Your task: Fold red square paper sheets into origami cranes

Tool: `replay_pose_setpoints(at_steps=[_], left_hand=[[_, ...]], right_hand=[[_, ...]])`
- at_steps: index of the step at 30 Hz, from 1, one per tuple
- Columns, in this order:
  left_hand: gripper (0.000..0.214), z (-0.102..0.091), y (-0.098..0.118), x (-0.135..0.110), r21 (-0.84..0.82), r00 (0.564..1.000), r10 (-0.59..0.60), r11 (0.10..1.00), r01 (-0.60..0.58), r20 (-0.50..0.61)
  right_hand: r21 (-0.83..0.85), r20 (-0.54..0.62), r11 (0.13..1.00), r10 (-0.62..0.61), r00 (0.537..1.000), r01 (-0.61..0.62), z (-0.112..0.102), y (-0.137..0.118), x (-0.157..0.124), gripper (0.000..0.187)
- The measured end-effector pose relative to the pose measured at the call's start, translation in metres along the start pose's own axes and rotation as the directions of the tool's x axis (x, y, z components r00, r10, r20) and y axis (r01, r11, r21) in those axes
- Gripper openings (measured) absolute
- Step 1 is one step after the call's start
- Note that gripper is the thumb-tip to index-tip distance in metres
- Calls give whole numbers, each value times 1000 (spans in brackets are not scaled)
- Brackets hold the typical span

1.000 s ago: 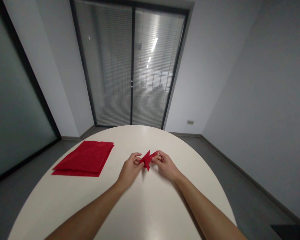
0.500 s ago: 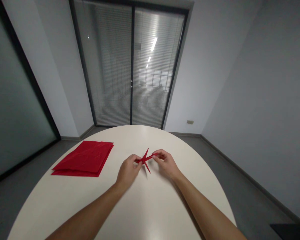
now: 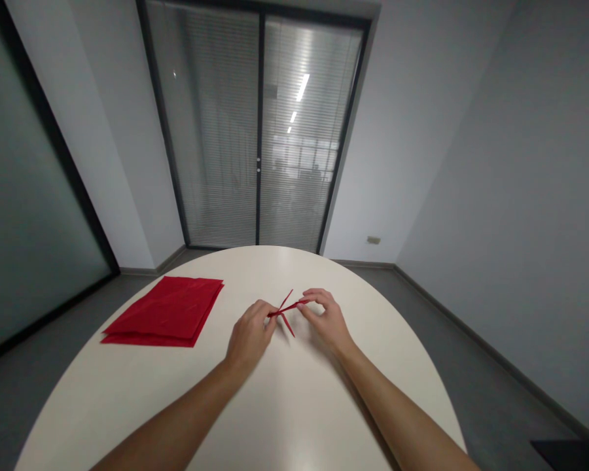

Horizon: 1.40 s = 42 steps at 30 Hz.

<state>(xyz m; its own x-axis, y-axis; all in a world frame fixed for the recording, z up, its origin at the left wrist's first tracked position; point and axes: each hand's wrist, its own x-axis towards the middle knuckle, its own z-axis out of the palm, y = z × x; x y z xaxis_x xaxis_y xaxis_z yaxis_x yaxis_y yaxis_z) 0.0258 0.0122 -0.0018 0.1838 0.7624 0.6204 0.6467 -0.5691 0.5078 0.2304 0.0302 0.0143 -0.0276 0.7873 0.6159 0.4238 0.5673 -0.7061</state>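
Note:
A small folded red paper figure (image 3: 287,308) is held between my two hands above the round table (image 3: 285,399). It looks like origami, with thin points sticking out up and down from its middle. My left hand (image 3: 248,332) pinches its left end between thumb and fingers. On the other side, my right hand (image 3: 328,322) grips the right-hand tip with thumb and fingertips. The fingers cover both ends of the figure.
On the left part of the table lies a stack of creased red paper sheets (image 3: 164,311). Beyond the table's far edge stands a glazed door with blinds (image 3: 226,144). A dark object (image 3: 569,454) shows at the lower right corner.
The paper figure has turned in my hands and looks thinner, its middle seen more edge-on. My fingers have shifted slightly, and the right-hand fingers are a little straighter. The red stack has not moved.

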Motion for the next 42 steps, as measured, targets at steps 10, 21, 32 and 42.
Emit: replay_pose_setpoints(at_steps=[10, 21, 32, 42], left_hand=[[15, 0, 1, 0, 85, 1000, 20, 996, -21, 10], [16, 1, 3, 1, 85, 999, 42, 995, -43, 15], [17, 4, -2, -1, -21, 1000, -4, 1000, 5, 14], [17, 7, -5, -2, -81, 999, -31, 996, 32, 18]], right_hand=[[-85, -28, 996, -22, 999, 20, 3, -1, -1, 15], [-207, -45, 975, -89, 995, 77, 8, -13, -6, 11], [-140, 88, 978, -145, 985, 157, -3, -7, -4, 11], [-126, 156, 957, -241, 958, 262, -8, 0, 1, 6]])
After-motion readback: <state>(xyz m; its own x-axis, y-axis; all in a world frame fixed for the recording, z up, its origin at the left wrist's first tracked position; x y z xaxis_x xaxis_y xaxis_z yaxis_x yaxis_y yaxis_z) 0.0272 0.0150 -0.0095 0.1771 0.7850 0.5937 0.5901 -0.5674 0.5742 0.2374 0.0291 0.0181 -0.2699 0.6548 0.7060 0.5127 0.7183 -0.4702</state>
